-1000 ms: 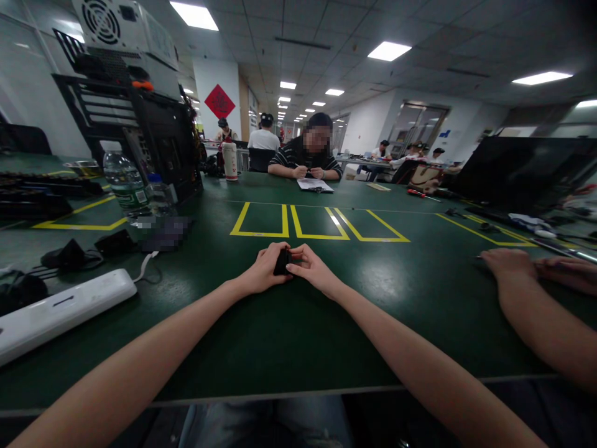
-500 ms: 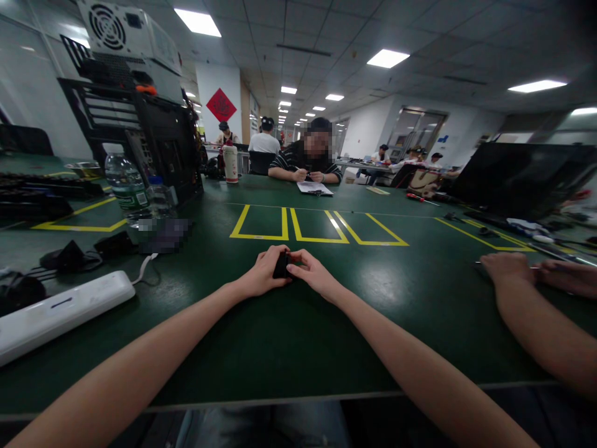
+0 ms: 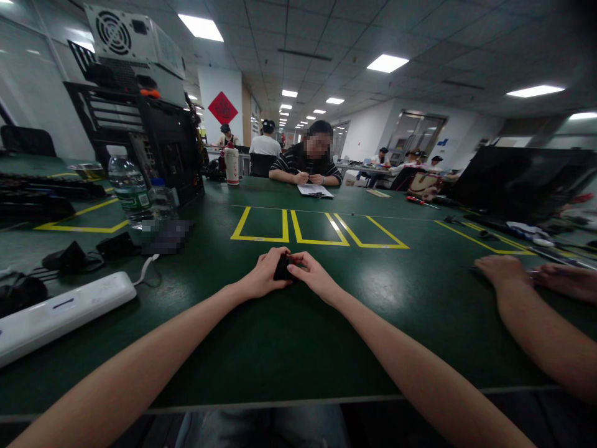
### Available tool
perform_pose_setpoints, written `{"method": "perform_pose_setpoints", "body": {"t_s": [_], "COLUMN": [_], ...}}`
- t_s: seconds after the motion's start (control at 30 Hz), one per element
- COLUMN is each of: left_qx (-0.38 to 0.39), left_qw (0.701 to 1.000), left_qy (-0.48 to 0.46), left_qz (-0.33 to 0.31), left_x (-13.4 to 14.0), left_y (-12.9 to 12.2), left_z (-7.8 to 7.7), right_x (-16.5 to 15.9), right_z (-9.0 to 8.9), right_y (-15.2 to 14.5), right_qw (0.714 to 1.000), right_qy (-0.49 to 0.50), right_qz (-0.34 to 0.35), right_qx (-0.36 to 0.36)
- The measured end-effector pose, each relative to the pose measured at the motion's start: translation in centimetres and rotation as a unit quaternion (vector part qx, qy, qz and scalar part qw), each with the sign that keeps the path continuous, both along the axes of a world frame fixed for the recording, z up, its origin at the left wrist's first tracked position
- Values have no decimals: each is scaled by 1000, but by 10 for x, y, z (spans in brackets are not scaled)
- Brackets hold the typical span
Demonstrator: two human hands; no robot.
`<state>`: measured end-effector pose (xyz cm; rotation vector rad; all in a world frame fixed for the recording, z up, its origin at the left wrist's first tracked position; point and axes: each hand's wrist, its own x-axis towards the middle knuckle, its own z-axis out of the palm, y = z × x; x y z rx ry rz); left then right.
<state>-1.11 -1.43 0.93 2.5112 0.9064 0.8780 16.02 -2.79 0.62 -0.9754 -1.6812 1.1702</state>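
A small black block-like object (image 3: pixel 282 267) is held between my two hands, low over the green table (image 3: pixel 261 348). My left hand (image 3: pixel 265 272) wraps round its left side, thumb toward me and fingers on the far side. From the right, my right hand (image 3: pixel 311 274) pinches it with thumb and fingertips. Most of the object is covered by my fingers, so its exact kind does not show. Beyond my hands, yellow tape outlines (image 3: pixel 261 239) mark the tabletop.
On the left stand a white power strip (image 3: pixel 69 314), water bottles (image 3: pixel 128 190) and a black computer case (image 3: pixel 170 149). A co-worker's hand (image 3: pixel 504 270) rests at the right, near a black monitor (image 3: pixel 517 186). Across the table a person writes on a clipboard (image 3: pixel 316 190).
My hands keep the same hold on the black object. The whole view has shifted very slightly; the co-worker's hand at the right has moved a little left.
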Motion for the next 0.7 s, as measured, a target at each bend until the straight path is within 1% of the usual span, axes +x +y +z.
{"method": "perform_pose_setpoints", "body": {"t_s": [0.17,0.33,0.6,0.7], "left_qx": [6,1,0,1], "left_qw": [1000,1000,1000,1000], "left_qy": [-1,2,-4,-2], "left_qz": [9,9,10,5], "left_x": [0,1,1,1], "left_y": [1,-1,-2,-2], "left_z": [-1,1,2,2], "right_x": [1,0,1,2], "right_z": [2,4,4,6], "right_y": [-2,-5,-3,-5], "right_qw": [999,999,1000,1000], "right_qy": [23,34,-3,-6], "right_qz": [39,29,3,24], "right_qx": [-10,-9,2,-13]}}
